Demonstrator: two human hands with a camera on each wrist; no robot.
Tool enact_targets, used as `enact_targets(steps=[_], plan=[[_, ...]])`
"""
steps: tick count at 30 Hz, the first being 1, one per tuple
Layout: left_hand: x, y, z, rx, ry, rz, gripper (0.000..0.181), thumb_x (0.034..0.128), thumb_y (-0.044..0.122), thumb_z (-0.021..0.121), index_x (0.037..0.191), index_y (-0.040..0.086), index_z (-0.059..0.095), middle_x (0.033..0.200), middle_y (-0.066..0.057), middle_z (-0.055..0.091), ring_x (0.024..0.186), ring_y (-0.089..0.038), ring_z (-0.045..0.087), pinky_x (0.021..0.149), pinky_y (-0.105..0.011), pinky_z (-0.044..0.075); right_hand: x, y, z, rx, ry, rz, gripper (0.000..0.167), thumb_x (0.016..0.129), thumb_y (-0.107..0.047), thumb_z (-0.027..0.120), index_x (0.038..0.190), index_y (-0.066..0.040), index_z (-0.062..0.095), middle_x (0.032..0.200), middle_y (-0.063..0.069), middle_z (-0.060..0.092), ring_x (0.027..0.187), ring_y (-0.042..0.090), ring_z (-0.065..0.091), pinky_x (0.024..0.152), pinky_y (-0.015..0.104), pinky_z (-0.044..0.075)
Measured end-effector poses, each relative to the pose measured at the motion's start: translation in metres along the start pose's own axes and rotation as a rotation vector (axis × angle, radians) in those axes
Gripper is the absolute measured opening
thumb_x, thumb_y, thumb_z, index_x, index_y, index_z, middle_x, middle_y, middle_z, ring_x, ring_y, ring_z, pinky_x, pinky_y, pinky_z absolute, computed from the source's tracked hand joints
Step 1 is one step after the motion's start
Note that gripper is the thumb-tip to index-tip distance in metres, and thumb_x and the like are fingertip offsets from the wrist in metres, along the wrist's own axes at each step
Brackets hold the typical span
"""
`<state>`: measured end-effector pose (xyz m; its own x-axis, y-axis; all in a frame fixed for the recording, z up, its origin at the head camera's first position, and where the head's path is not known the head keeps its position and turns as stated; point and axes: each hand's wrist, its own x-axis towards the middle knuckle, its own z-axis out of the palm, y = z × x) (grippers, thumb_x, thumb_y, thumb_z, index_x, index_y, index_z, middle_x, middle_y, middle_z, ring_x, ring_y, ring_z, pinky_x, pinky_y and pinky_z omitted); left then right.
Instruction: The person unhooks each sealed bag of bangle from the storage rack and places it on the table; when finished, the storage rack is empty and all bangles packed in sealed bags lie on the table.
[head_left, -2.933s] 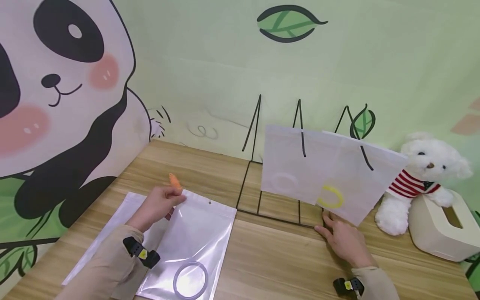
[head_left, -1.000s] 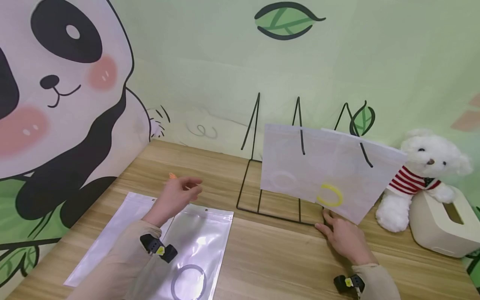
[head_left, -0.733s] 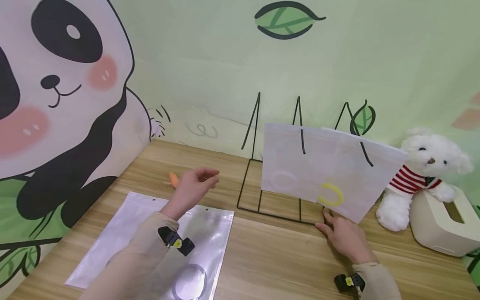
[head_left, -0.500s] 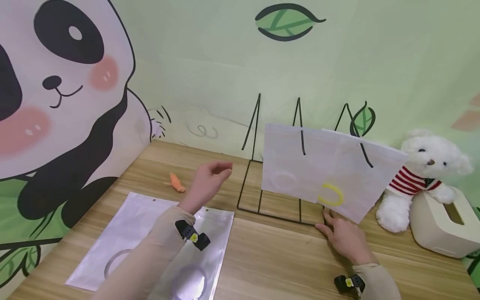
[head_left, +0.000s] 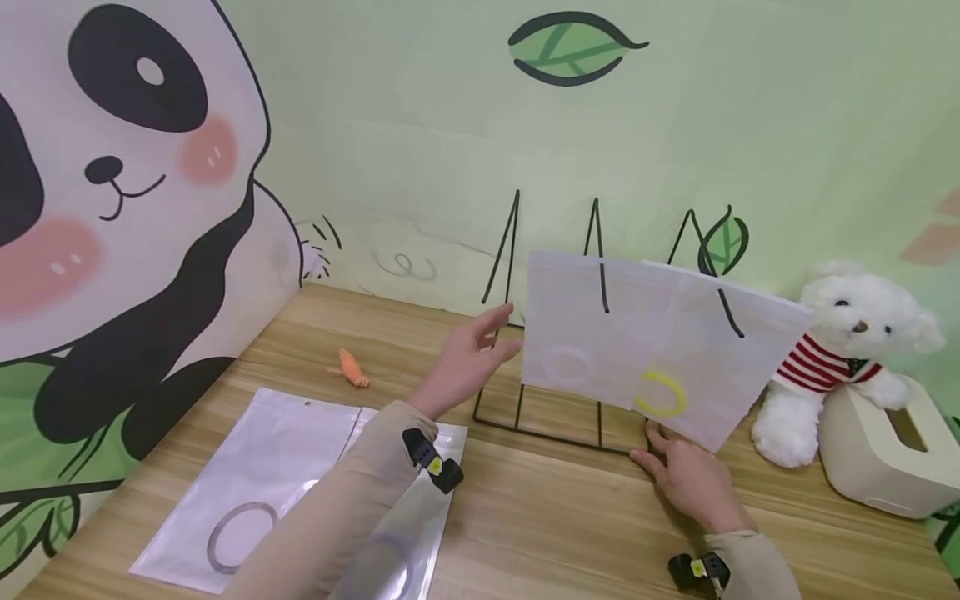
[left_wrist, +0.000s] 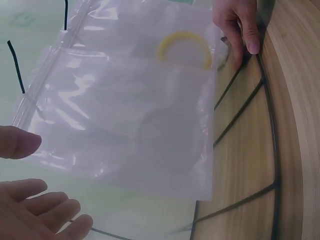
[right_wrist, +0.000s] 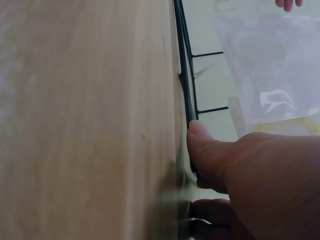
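Observation:
A black wire rack (head_left: pixel 555 435) stands on the table, with two whitish plastic bags hanging from its prongs; the left bag (head_left: pixel 562 325) shows a pale ring, the right bag (head_left: pixel 720 358) a yellow one. Beside the left bag's edge is my left hand (head_left: pixel 465 362), fingers spread and holding nothing; in the left wrist view the bag (left_wrist: pixel 125 125) lies just beyond its thumb and fingers. My right hand (head_left: pixel 693 479) grips the rack's front right corner, and the right wrist view shows the thumb pressed on the black wire (right_wrist: pixel 186 80).
Two more bags lie flat at the front left, one whitish (head_left: pixel 262 475) with a grey ring, the other shiny and partly under my left sleeve. Behind them lies an orange carrot-like piece (head_left: pixel 351 368). At the right sit a white teddy bear (head_left: pixel 787 425) and a cream tissue box (head_left: pixel 870 467).
My left hand has let go of the shiny flat bag and moved right and away from me, past the orange piece, to the hanging left bag. My right hand has stayed at the rack corner.

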<state>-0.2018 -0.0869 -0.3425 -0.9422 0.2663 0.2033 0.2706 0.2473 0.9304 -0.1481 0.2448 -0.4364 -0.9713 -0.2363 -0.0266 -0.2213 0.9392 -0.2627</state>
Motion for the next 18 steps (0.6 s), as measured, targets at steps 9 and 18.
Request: enact_targets(steps=[9,18], plan=[[0.007,0.008,0.011,-0.051,0.026,0.039,0.065,0.0955,0.018,0.061,0.152,0.010,0.031,0.155,-0.005,0.033,0.139,-0.018,0.034,0.111,-0.038,0.034,0.000,0.001,0.000,-0.020,0.027,-0.021,0.062,0.097,-0.043,0.057,0.139,0.002,0.049,0.134,0.026,0.053,0.084,0.043,0.064,0.058,0.048,0.051],[0.011,0.016,0.020,-0.106,0.091,0.024,0.060,0.0963,0.016,0.060,0.151,0.014,0.036,0.148,-0.007,0.044,0.125,-0.026,0.051,0.099,-0.039,0.046,0.000,0.000,0.000,-0.013,0.018,-0.018,0.063,0.097,-0.043,0.056,0.139,0.003,0.048,0.135,0.027,0.052,0.085,0.043,0.064,0.056,0.046,0.051]])
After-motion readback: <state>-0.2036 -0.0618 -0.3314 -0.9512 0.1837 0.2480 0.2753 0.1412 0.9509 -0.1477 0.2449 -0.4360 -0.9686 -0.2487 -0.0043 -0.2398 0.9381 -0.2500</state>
